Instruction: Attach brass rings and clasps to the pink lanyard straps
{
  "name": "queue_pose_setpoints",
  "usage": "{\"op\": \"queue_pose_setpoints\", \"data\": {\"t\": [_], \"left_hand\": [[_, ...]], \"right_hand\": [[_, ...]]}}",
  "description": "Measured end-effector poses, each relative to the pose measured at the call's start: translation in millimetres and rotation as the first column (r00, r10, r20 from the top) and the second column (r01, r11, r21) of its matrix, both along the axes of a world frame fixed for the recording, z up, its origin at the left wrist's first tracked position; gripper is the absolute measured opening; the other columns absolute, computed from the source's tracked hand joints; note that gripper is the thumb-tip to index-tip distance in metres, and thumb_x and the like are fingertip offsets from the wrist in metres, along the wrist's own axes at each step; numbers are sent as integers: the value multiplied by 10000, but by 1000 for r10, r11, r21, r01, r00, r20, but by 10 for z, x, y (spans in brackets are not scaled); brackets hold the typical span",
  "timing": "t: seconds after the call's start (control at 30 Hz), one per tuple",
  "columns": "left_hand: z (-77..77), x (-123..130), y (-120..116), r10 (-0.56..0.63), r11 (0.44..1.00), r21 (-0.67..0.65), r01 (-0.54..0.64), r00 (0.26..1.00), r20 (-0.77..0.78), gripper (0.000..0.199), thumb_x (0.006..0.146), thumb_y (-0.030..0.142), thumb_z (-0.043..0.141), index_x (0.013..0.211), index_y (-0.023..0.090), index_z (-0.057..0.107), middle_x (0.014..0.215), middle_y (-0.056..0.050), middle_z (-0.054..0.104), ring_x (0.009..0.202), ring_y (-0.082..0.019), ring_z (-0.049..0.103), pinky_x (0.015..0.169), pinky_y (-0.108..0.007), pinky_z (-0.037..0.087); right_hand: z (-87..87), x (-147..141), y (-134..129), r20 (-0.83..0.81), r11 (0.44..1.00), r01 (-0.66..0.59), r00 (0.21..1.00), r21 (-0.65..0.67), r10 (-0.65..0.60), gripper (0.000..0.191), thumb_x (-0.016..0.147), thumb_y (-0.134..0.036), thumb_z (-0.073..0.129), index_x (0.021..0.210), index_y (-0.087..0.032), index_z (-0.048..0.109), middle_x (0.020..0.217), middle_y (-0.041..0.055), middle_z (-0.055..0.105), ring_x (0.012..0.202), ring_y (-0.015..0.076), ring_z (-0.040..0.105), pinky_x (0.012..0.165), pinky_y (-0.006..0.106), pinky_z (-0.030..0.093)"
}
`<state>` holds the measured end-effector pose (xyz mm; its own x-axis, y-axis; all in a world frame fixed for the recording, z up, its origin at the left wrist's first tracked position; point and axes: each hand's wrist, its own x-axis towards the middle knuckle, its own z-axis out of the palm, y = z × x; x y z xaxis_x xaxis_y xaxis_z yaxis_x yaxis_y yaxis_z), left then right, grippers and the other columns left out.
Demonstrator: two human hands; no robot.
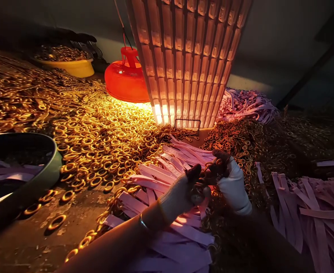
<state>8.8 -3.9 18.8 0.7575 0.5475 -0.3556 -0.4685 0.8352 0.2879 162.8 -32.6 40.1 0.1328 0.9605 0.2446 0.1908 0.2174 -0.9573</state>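
My left hand [179,197], in a white glove with dark fingertips and a band at the wrist, has its fingers curled near the middle of the view. Close beside it, on the right, is my right hand [233,185], also gloved, its dark fingertips bent inward. Small dark ring-like pieces show between the two hands, too dim to name for certain. Under and around them lie many pale pink straps [189,231], laid in overlapping rows with metal rings along their edges. A large heap of golden rings [98,140] spreads to the left.
A red lamp [127,81] hangs low beside an upright ribbed panel [189,64]. At the left edge stands a green basin [57,163] with straps inside. A yellow tub [76,68] sits at the back left. More straps [323,204] lie at the right, and others [246,104] behind the panel.
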Motion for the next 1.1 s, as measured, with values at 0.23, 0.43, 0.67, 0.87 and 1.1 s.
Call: {"op": "queue_pose_setpoints", "data": {"t": [0.23,0.43,0.67,0.87,1.1], "left_hand": [[28,19,-19,174,979,139,-150,967,-184,144,818,116,673,962,129,671,739,-33,686,415,-37,490,327,-111,295],[-81,26,-68,239,920,369,-136,938,-250,141,776,212,757,863,127,687,617,1,625,406,-42,466,359,-135,310],[-49,1,-15,112,972,227,-63,971,-211,317,806,396,797,831,146,603,651,-7,640,401,-52,504,339,-134,318],[-57,-20,40,81,993,103,-60,974,-211,104,878,215,670,871,141,597,600,10,592,382,-51,473,323,-120,279],[194,-55,-121,354,768,637,-61,870,-344,576,822,222,709,1379,156,576,705,-1,641,445,-72,453,409,-179,365]], "right_hand": [[5,38,-26,-66,999,23,997,-41,-26,347,819,-278,705,1158,-234,643,1025,32,672,852,157,602,775,279,525],[87,76,-2,-221,972,-89,975,-217,40,444,727,-423,826,1071,-203,651,845,-1,622,711,131,543,646,244,483],[16,116,-1,-117,980,-103,990,-170,83,368,787,-327,755,1121,-211,654,934,26,680,839,168,629,750,273,536],[-62,135,-150,152,991,-118,980,-62,126,520,827,-168,645,1337,-260,608,1116,44,693,975,200,650,905,332,542],[-7,166,-17,-71,985,-84,995,-148,74,315,782,-261,711,1092,-210,681,957,32,693,891,186,642,791,293,558]]}}
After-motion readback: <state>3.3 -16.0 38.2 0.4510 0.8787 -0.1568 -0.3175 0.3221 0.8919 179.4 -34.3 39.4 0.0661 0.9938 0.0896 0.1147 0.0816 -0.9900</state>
